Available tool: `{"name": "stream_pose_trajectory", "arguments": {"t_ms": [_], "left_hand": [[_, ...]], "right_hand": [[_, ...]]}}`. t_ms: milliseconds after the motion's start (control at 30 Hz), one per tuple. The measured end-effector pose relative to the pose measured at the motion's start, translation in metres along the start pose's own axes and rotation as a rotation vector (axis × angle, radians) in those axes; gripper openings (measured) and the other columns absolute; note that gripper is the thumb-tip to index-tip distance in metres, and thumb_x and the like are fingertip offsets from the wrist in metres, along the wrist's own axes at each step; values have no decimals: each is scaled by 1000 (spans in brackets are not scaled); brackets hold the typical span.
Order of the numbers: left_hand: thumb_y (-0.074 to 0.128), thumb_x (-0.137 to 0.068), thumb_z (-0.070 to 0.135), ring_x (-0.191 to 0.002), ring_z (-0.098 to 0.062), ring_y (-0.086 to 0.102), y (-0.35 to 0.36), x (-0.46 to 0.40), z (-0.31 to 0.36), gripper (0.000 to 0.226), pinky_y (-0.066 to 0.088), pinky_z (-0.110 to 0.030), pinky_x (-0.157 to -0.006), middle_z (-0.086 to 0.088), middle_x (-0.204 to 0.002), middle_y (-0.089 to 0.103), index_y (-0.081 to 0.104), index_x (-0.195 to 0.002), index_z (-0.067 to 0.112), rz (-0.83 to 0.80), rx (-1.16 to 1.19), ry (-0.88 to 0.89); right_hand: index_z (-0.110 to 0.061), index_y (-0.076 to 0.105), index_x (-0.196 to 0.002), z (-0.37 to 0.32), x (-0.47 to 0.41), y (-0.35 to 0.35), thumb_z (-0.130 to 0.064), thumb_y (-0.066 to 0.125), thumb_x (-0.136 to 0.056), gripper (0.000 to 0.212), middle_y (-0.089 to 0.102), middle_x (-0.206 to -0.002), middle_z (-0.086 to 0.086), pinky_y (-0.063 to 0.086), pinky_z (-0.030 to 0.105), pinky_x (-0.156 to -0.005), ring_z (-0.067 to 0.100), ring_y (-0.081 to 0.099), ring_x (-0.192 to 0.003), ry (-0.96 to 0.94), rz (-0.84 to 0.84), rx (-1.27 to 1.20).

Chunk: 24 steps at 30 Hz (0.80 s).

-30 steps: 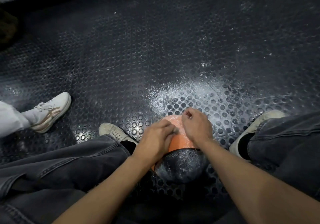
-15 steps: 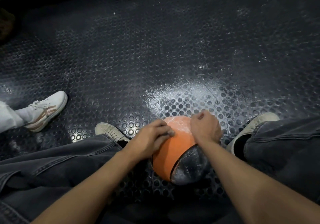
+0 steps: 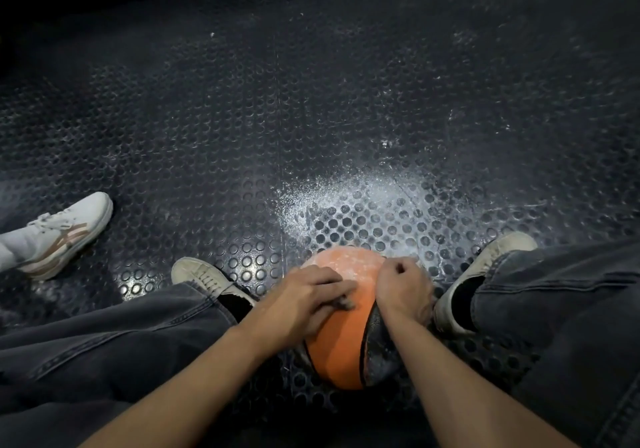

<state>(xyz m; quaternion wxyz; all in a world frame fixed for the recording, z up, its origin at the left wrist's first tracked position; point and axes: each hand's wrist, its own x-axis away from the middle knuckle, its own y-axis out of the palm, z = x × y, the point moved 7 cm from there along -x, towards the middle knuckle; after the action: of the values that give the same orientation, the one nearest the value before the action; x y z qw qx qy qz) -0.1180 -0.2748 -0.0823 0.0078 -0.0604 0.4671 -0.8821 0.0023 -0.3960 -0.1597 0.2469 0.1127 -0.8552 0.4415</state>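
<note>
We press our left hand, fingers flat, on the dusty orange-and-black ball. Our right hand sits curled atop it; its hold we cannot tell.

The ball sits on the floor between the person's left shoe and right shoe. The left hand rests on its upper left and the right hand on its upper right. A patch of powder lies just behind the ball, and another person's shoe stands well apart, at the floor's left edge.
</note>
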Motion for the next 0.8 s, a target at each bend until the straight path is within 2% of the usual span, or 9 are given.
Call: {"name": "stream_pose_trajectory", "arguments": {"t_ms": [67, 133, 167, 300, 400, 533, 667, 733, 800], "left_hand": [[55, -93, 31, -87, -9, 59, 2, -21, 8, 31, 50, -29, -85, 5, -100, 68, 63, -121, 18, 19, -38, -12], [62, -92, 27, -76, -9, 58, 2, -43, 5, 16, 53, -32, -78, 4, -88, 69, 70, -101, 17, 22, -37, -105], [61, -91, 28, -73, -10, 59, 1, -48, 4, 16, 54, -33, -75, 4, -84, 69, 71, -93, 16, 8, -12, -152], [36, -91, 48, -78, -6, 57, 1, -26, 18, 42, 47, -24, -79, 10, -91, 68, 70, -96, 23, -123, -34, -26], [18, -88, 63, -82, -10, 55, 6, -30, 10, 63, 48, -29, -83, 9, -95, 66, 68, -100, 27, -187, -105, -62], [35, -87, 51, -74, -14, 61, 12, -65, 0, 49, 52, -34, -74, 4, -87, 68, 71, -93, 18, -153, -93, -131], [38, -89, 48, -89, -9, 59, 1, -34, 22, 43, 49, -27, -85, 10, -102, 68, 71, -104, 25, -266, -42, 36], [44, -91, 42, -89, -10, 59, -2, -35, 23, 35, 46, -27, -86, 10, -103, 68, 71, -104, 25, -278, -69, 82], [48, -92, 37, -81, -11, 62, 1, -53, 11, 31, 52, -30, -79, 6, -96, 68, 72, -99, 19, -234, -57, -1]], "right_hand": [[-18, 62, -79, -9, -2, -1, -30, 45, -100, 29, 53, -74, 0, 29, 28, -58, 16, 41, -63, -57, -36, 17], [-15, 64, -82, -18, -4, 0, -29, 45, -101, 30, 48, -69, -4, 22, 26, -52, 9, 34, -59, -107, -85, 23], [-13, 66, -84, -19, -5, 1, -29, 45, -102, 31, 47, -68, -5, 21, 25, -52, 7, 33, -59, -120, -94, 24], [-20, 67, -89, -18, -8, 2, -24, 45, -102, 27, 51, -74, -5, 25, 24, -54, 5, 35, -61, -124, -98, 23], [-26, 72, -102, -26, -8, 7, -22, 45, -102, 26, 55, -80, -6, 24, 21, -54, 1, 37, -64, -191, -164, 27], [-25, 75, -102, -30, -13, 12, -15, 47, -99, 30, 68, -83, 0, 35, 23, -55, 14, 52, -68, -238, -215, 9], [-26, 76, -100, -32, -15, 13, -9, 45, -97, 35, 66, -89, -3, 38, 25, -59, 15, 53, -74, -263, -226, 14], [-25, 75, -102, -37, -13, 17, -9, 44, -98, 35, 62, -87, -6, 36, 24, -58, 11, 51, -69, -303, -255, 43], [-20, 75, -102, -40, -13, 23, -10, 45, -100, 32, 64, -79, -5, 36, 23, -52, 9, 49, -60, -351, -293, 39]]}}
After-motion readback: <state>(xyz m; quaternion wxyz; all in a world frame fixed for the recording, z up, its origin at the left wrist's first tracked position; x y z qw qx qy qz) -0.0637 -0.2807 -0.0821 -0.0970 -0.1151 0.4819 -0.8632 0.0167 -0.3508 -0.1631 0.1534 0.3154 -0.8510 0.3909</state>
